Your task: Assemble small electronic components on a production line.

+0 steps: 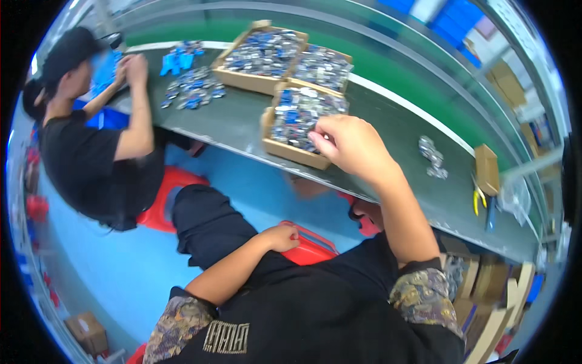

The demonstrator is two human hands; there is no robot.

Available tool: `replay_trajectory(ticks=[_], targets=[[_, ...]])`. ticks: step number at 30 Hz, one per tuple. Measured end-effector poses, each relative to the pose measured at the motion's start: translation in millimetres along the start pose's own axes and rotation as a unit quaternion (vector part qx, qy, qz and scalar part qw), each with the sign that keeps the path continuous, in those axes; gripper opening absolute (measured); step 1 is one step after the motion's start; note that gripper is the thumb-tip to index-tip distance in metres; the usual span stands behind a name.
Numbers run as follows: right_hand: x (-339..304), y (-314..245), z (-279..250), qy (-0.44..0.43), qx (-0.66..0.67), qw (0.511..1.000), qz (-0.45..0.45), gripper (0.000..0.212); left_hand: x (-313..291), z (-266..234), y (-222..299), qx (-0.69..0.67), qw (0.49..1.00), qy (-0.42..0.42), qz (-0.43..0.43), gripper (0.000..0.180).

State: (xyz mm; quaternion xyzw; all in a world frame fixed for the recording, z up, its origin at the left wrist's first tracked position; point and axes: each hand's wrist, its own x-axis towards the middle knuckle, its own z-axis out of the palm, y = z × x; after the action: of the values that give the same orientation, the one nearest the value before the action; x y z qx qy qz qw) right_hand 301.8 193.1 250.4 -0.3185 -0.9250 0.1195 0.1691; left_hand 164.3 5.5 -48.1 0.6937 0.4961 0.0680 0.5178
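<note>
My right hand [350, 144] is over the near right edge of an open cardboard box [297, 156] full of small silver, grey and blue parts [297, 115]. Its thumb and fingers are pinched together; whatever may be between them is too small to make out. Low in front of my body, my left hand [281, 237] is curled closed beside a red plastic stool [312, 242]. What it may hold is hidden by the fingers. Behind the near box stand two more cardboard boxes, one on the left [245, 79] and one on the right [348, 67], filled with similar parts.
A co-worker [91, 139] sits at the left with both hands raised. Loose parts [194, 88] and blue pieces [179, 59] lie on the dark green workbench [388, 115]. Toward the right are clear-looking parts [432, 156], yellow-handled pliers [478, 197], a small carton [486, 170] and a plastic bag [515, 200].
</note>
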Motion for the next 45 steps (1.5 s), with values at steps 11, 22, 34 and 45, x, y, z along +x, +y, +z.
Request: replay_trajectory(ticks=[11, 22, 34, 45], targets=[[-132.6, 167.8, -46.6, 0.270, -0.183, 0.904, 0.276, 0.026, 65.1, -24.8, 123.3, 0.111, 0.978, -0.161, 0.071, 0.043], [-142.4, 133.9, -38.3, 0.261, -0.154, 0.908, 0.291, 0.019, 40.5, -96.5, 239.2, -0.249, 0.907, -0.177, 0.291, 0.026], [-177.5, 75.5, 2.5, 0.330, 0.127, 0.857, 0.373, 0.018, 55.4, -108.9, 223.7, -0.408, 0.886, 0.083, 0.203, 0.040], [-161.5, 22.8, -4.5, 0.216, 0.497, 0.792, 0.281, 0.030, 47.0, -131.3, 239.8, -0.481, 0.850, 0.075, 0.201, 0.027]])
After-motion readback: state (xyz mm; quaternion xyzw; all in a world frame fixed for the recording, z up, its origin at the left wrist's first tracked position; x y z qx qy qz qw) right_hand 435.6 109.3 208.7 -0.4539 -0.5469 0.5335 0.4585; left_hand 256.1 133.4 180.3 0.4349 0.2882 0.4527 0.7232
